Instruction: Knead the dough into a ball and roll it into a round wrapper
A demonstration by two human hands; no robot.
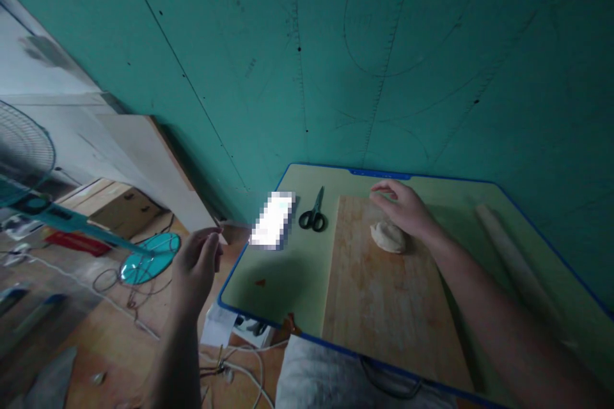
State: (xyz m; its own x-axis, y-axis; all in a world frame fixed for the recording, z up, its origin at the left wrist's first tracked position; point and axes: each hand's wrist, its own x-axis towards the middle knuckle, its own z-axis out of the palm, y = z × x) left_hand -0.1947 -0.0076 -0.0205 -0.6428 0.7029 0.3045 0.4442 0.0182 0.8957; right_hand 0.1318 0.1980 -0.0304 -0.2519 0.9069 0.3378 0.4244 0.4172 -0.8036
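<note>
With our right hand [400, 206] loosely open by the dough lump [387, 238] on the far half of the wooden board [364, 300], we do best pressing lightly; whether our left hand [194, 262], near left, grips anything, we cannot tell.

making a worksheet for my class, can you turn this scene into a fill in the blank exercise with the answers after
The dough rests on a board made of ____. The handles of the scissors are ____ in colour. The hand nearer the dough is the person's ____ one. The edge of the table is coloured ____.

Missing words, in order: wood; black; right; blue.
</note>
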